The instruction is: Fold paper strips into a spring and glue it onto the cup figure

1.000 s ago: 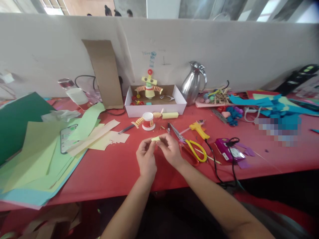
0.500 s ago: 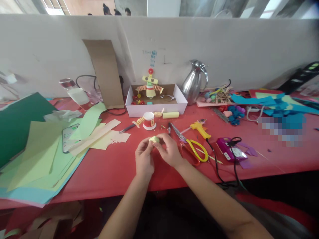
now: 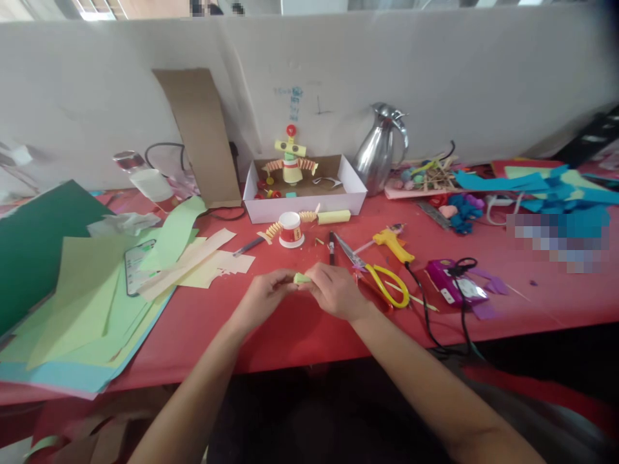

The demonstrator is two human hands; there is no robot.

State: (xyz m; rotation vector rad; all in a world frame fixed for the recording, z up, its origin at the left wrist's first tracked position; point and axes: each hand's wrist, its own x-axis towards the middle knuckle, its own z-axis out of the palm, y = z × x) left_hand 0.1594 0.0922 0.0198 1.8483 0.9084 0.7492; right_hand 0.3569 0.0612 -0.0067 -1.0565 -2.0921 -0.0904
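Between my two hands is a small pale green piece of paper [image 3: 302,278], folded or rolled; its exact shape is partly covered by fingers. My left hand [image 3: 265,295] pinches its left end, and my right hand [image 3: 334,290] grips the right end. Just beyond them stands a red and white paper cup [image 3: 291,231] with pleated paper arms on both sides. A yellow paper roll [image 3: 333,217] lies to the right of that cup. Scissors with yellow handles [image 3: 387,283] and a black marker [image 3: 331,248] rest near my right hand.
A white box [image 3: 304,207] holds a finished-looking paper-cup figure [image 3: 292,169]. Behind it stands a steel jug [image 3: 380,151]. Coloured paper sheets [image 3: 82,290] cover the left side. A yellow glue gun [image 3: 394,243], its black cord and a purple box [image 3: 454,283] lie to the right.
My left hand has turned, its wrist swinging out to the left. The green paper now appears longer and lies sideways between my fingers. The whole view has shifted slightly.
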